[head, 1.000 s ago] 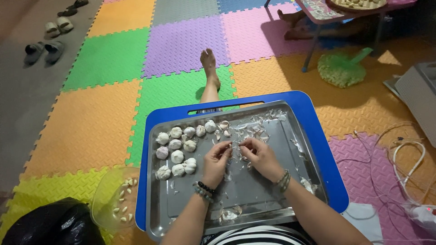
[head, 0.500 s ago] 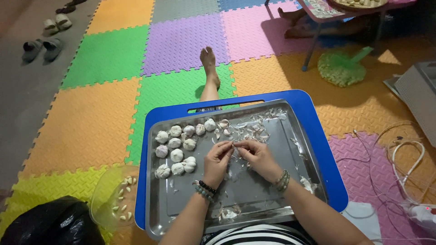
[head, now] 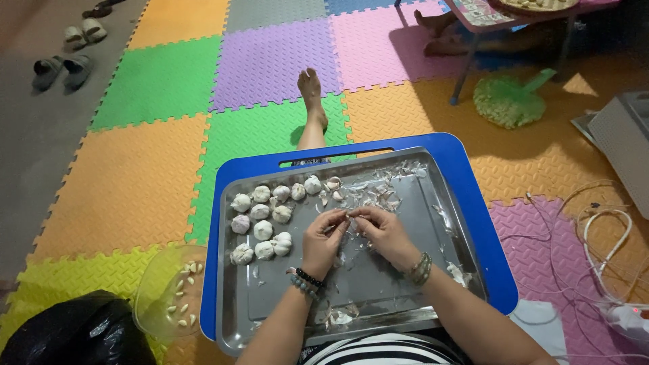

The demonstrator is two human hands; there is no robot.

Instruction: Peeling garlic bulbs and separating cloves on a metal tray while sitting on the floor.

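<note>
My left hand [head: 322,241] and my right hand [head: 382,232] meet over the middle of a metal tray [head: 446,223], and together they pinch a small garlic piece [head: 349,220] between the fingertips. Several whole garlic bulbs [head: 263,216] lie in a cluster on the tray's left part, just left of my left hand. Loose papery garlic skins [head: 378,192] are strewn along the tray's far side. The tray rests on a blue lap table [head: 473,196].
A clear bowl with peeled cloves [head: 172,297] sits on the floor at the left, beside a black bag [head: 67,334]. My bare foot [head: 312,94] stretches ahead on coloured foam mats. White cables [head: 595,230] lie right; a green fan [head: 510,100] and low table are beyond.
The hands stay together over the tray's middle, with only small finger movement on the garlic piece. The view has shifted slightly.
</note>
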